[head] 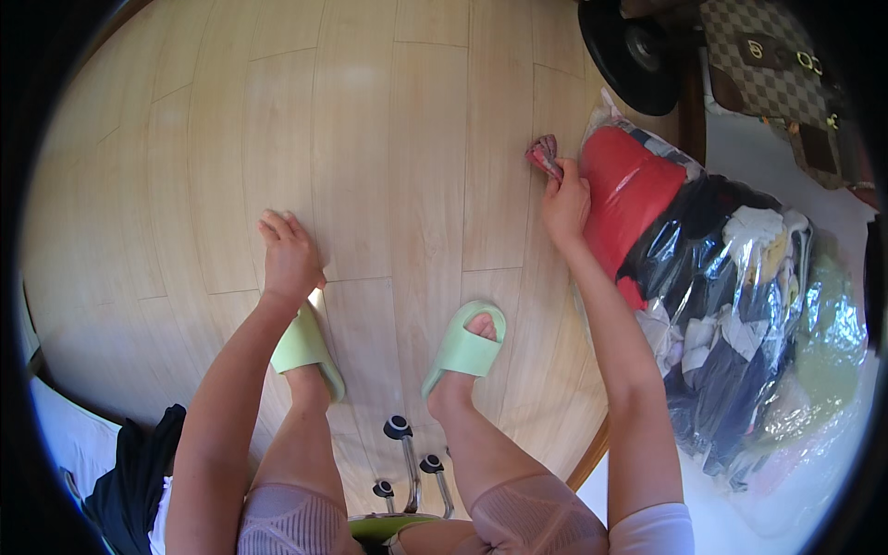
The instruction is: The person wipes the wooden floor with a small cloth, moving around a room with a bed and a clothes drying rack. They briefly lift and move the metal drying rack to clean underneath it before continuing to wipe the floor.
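Observation:
A bunched-up red and grey patterned cloth (pixel 544 155) is pinched in the fingers of my right hand (pixel 567 208). That hand is beside a large clear plastic bag (pixel 701 243) filled with folded clothes. A red garment (pixel 628 187) in the bag lies closest to my fingers. My left hand (pixel 290 253) holds nothing; its fingers hang loosely apart over the wood-look floor (pixel 388 180), just beyond the toe of my left green slipper (pixel 303 340).
My right green slipper (pixel 472 347) rests on the floor. Between my legs show chrome legs with round feet (pixel 409 451). A checkered bag (pixel 770 62) and a black round base (pixel 635 55) occupy the upper right. Black fabric (pixel 135 465) hangs at lower left.

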Demonstrator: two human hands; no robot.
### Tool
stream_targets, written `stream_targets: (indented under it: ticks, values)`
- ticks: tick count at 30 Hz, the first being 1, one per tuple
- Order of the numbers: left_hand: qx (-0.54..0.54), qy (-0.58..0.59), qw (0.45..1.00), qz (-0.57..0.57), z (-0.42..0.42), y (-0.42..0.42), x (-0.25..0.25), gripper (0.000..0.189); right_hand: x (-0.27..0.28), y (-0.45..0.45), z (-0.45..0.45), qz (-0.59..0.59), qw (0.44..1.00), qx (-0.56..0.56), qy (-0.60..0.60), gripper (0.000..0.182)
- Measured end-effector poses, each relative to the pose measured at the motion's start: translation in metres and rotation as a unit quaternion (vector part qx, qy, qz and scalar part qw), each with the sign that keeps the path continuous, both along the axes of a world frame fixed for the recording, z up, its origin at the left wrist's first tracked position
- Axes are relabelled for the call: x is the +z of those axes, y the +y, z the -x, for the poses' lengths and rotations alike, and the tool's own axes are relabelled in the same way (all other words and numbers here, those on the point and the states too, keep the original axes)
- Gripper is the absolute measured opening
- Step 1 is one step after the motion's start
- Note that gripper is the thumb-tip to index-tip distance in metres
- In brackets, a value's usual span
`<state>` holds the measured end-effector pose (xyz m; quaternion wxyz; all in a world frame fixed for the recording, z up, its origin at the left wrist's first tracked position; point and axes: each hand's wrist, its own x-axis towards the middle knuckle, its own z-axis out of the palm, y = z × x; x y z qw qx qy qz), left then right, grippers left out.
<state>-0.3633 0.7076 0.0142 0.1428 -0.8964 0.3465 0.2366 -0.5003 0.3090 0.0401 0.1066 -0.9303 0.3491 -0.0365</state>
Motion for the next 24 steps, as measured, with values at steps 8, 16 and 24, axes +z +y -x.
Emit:
stream_targets:
  ticks: [8, 16, 24]
  values:
    - [0.068, 0.013, 0.996, 0.052, 0.002, 0.0, 0.003, 0.123, -0.053, 0.187, 0.026, -0.334, 0.936, 0.058, -0.1, 0.018]
    - [0.089, -0.031, 0.976, 0.198, 0.029, 0.037, -0.003, 0.104, -0.022, 0.158, 0.081, -0.202, 0.973, 0.003, -0.115, 0.039]
    - [0.072, 0.053, 0.968, 0.236, 0.115, 0.036, 0.001, 0.08, -0.047, 0.107, 0.104, 0.014, 0.994, -0.088, -0.071, 0.03]
